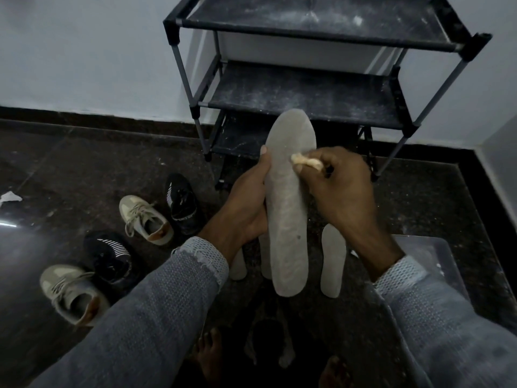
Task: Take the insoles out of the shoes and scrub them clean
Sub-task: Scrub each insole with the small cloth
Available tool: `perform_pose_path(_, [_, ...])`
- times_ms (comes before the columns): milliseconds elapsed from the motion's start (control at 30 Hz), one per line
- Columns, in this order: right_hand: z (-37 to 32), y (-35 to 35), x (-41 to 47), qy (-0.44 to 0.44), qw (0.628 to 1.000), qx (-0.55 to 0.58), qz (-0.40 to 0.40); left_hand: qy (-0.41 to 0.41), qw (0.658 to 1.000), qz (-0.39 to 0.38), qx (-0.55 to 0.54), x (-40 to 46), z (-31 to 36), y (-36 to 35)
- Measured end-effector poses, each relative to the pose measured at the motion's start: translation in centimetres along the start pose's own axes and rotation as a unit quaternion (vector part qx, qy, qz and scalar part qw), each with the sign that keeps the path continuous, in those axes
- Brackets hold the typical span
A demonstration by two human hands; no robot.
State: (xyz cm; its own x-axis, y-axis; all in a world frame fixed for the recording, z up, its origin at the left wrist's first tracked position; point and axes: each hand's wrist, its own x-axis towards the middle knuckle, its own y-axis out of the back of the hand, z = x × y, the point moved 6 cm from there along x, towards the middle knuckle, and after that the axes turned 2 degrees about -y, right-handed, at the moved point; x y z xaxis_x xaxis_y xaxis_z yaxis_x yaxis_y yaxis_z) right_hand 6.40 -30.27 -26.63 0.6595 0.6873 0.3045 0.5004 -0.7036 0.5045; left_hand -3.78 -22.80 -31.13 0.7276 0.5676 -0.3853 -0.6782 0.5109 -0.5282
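A long grey insole [286,208] stands upright in front of me. My left hand [246,203] grips its left edge, thumb on the front. My right hand [344,194] holds a brush with pale bristles [305,161] pressed against the insole's upper right edge. Three more grey insoles lie on the dark floor below: one at the right [333,264], two [237,268] partly hidden behind my left wrist and the held insole. Two beige sneakers [145,219] [70,292] and two black sneakers [181,205] [110,257] sit at the left.
A black shoe rack [307,88] with dusty shelves stands against the white wall just beyond the insole. A clear plastic tub [436,264] sits on the floor at the right. My bare feet [208,357] show at the bottom, with wet patches between them.
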Motion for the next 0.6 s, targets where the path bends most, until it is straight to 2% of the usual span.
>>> perform_pose_path(133, [-2.4,-2.9,-1.6,0.076,0.992,-0.003,-0.102,0.002,1.0,0.0,-0.031,0.2,0.1,0.4])
perform_pose_path(200, [-2.3,-2.7,-1.3,0.079,0.993,-0.019,-0.091,0.006,0.999,0.003,-0.041,0.1,0.1,0.6])
perform_pose_path(333, [0.3,-0.3,0.1,0.009,1.0,-0.028,0.0,0.019,0.999,0.002,-0.047,-0.1,-0.2,0.2])
perform_pose_path(400, [0.7,-0.2,0.2,-0.015,1.0,-0.008,-0.001,0.021,0.998,0.006,-0.053,-0.1,-0.2,0.1])
perform_pose_path(533, [-1.8,-2.9,-1.6,0.004,0.994,0.039,-0.104,0.017,0.999,0.03,-0.041,0.0,-0.1,0.4])
perform_pose_path(600, [-2.4,-3.7,-2.0,0.019,0.992,0.033,-0.121,0.017,0.998,0.045,-0.039,-0.1,-0.1,0.7])
